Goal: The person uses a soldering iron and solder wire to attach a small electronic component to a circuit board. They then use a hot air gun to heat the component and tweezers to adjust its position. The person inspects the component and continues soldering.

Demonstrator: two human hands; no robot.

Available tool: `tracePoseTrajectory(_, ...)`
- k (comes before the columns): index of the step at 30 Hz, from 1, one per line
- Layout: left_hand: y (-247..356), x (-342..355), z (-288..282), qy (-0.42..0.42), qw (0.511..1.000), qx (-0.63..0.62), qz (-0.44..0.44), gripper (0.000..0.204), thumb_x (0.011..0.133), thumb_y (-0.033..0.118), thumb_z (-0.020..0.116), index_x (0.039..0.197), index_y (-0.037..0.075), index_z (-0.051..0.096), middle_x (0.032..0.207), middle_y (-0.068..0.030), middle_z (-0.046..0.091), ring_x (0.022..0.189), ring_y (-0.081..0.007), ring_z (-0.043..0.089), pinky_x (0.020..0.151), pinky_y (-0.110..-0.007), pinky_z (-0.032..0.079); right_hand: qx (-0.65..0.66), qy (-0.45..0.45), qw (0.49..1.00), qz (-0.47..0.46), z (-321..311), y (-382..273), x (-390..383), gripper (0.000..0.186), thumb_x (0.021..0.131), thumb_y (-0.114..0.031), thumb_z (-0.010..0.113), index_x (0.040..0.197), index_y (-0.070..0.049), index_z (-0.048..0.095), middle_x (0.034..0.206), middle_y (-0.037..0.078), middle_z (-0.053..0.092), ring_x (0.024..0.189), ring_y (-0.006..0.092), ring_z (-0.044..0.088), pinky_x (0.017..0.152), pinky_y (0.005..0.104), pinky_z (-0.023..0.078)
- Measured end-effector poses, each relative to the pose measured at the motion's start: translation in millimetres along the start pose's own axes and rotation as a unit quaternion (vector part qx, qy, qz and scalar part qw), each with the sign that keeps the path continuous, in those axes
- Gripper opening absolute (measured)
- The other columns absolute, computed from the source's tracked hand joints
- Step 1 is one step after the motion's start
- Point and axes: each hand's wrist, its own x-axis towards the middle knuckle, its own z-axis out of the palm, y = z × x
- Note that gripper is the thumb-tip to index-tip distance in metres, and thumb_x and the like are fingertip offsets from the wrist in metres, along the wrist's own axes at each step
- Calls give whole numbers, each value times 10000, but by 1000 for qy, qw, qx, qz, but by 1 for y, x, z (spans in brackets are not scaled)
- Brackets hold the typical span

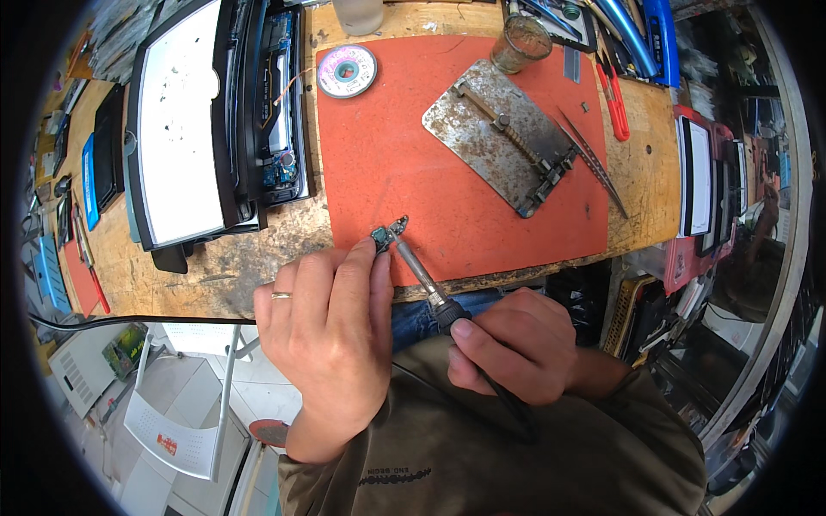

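Note:
Over the near edge of an orange mat (456,198), my left hand (331,335) pinches a small dark green circuit board (382,237) with fingertips and thumb; a ring is on one finger. My right hand (516,348) grips the black handle of a soldering iron (417,271). The iron's tip lies against the small board or its metal end; exact contact is too small to tell. Beyond them on the mat are a stained metal board holder (477,129), a pair of tweezers (598,172), a spool of solder wick or wire (347,71) and a murky glass jar (520,47).
An open laptop-like device (277,163) with a white panel (181,120) stands left on the wooden bench (645,189). Red-handled tools (619,116), a blue tool tray (658,34) and a pink case (688,267) are right. A folding chair (172,430) stands below left.

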Motion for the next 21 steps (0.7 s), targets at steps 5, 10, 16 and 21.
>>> tracePoseTrajectory(5, 0, 0, 0, 3, 1000, -1, 5, 211, 857, 143, 893, 1042, 75, 819, 885, -22, 676, 776, -222, 640, 702, -401, 397, -4, -6, 1000, -10, 1, 3, 0, 276, 883, -75, 829, 1131, 26, 764, 818, 75, 684, 613, 193, 648, 481, 307, 511)
tracePoseTrajectory(10, 0, 0, 0, 6, 1000, -3, 7, 211, 857, 140, 894, 1042, 74, 819, 887, -24, 680, 772, -222, 641, 703, -400, 396, -2, -3, 1000, 6, 1, 0, 0, 346, 805, -54, 884, 1135, 4, 797, 820, 47, 663, 643, 188, 635, 522, 304, 498)
tracePoseTrajectory(16, 0, 1, 0, 4, 1000, -5, 7, 210, 857, 137, 894, 1043, 73, 819, 889, -25, 683, 775, -222, 645, 702, -399, 395, -1, -4, 1000, 8, 0, 0, 1, 355, 808, -56, 885, 1146, 2, 794, 823, 48, 667, 644, 187, 637, 521, 304, 496)
tracePoseTrajectory(21, 0, 1, 0, 2, 1000, -6, 5, 211, 858, 137, 893, 1043, 70, 817, 893, -27, 683, 780, -224, 647, 704, -399, 399, -4, -12, 1000, -14, -1, 3, 2, 280, 878, -82, 834, 1131, 21, 768, 833, 75, 688, 616, 187, 643, 476, 302, 507)
